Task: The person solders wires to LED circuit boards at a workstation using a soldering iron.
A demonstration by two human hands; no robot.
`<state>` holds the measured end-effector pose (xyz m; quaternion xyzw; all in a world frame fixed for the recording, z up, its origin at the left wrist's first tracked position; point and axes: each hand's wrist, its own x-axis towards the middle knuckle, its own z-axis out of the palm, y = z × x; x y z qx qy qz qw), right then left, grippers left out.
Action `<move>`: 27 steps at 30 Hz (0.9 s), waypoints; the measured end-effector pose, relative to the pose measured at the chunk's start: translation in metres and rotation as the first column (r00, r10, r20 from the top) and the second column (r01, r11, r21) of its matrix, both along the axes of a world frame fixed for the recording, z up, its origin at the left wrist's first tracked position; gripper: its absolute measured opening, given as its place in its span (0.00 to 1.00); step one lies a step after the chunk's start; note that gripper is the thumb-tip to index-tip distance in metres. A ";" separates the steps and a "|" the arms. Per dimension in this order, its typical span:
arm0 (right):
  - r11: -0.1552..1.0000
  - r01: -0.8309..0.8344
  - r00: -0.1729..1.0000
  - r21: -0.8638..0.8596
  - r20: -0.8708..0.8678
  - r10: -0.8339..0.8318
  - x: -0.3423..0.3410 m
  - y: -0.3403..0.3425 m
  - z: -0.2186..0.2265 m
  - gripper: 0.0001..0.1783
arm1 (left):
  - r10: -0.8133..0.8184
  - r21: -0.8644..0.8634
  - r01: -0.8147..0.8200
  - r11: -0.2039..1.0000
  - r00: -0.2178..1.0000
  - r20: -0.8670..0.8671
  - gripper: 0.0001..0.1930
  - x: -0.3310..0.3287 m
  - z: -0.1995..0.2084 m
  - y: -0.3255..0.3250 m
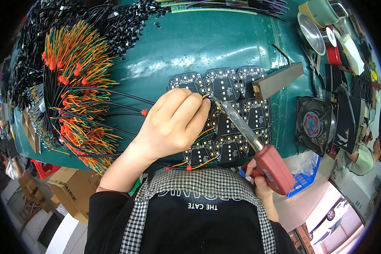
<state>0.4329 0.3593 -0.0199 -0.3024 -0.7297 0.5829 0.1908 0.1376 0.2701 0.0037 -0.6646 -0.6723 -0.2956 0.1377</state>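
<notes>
My left hand is closed in a pinch over the black circuit boards, with a thin wire showing at its fingertips. The finger pads are partly hidden. My right hand grips a red soldering gun by its handle, near the table's front edge. The gun's metal barrel slants up and left, and its tip is close to the wire end over a board; contact is hard to tell. Several boards lie in rows, dotted with small light-coloured squares. Black cables run from the left toward my left hand.
A big bundle of orange and green wire ends with red bits covers the left, beside a black cable heap. A metal bar rests over the boards' right edge. Farther right are a fan, pliers and a metal bowl.
</notes>
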 end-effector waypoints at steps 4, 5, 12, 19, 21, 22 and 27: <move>1.000 -0.001 1.000 -0.024 0.016 0.001 0.004 0.000 -0.005 0.41 | -0.005 -0.013 0.004 1.000 1.000 -0.004 0.17 0.000 -0.001 0.000; 0.998 -0.038 0.999 0.052 0.040 0.036 0.007 0.000 -0.009 0.41 | -0.008 -0.020 0.008 1.000 1.000 0.004 0.17 0.000 -0.001 0.000; 0.999 -0.017 0.997 -0.040 -0.081 0.014 -0.003 0.000 -0.008 0.38 | -0.006 -0.043 0.006 0.999 1.000 0.004 0.17 0.001 0.001 0.000; 0.994 -0.047 0.998 0.097 -0.025 0.050 0.011 0.002 -0.014 0.37 | 0.016 -0.064 -0.014 0.998 1.000 0.024 0.17 0.003 0.003 0.000; 0.979 -0.089 0.996 0.185 0.039 0.083 0.013 0.002 -0.015 0.37 | 0.014 -0.065 -0.013 0.998 1.000 0.025 0.17 0.003 0.003 0.001; 0.990 -0.065 0.998 0.124 0.023 0.063 0.008 0.001 -0.012 0.37 | 0.013 -0.066 -0.011 0.998 0.999 0.030 0.17 0.003 0.004 0.001; 0.997 0.009 0.996 -0.081 -0.093 -0.016 -0.009 -0.001 -0.004 0.38 | 0.009 -0.067 -0.008 0.998 1.000 0.023 0.16 0.002 0.004 0.002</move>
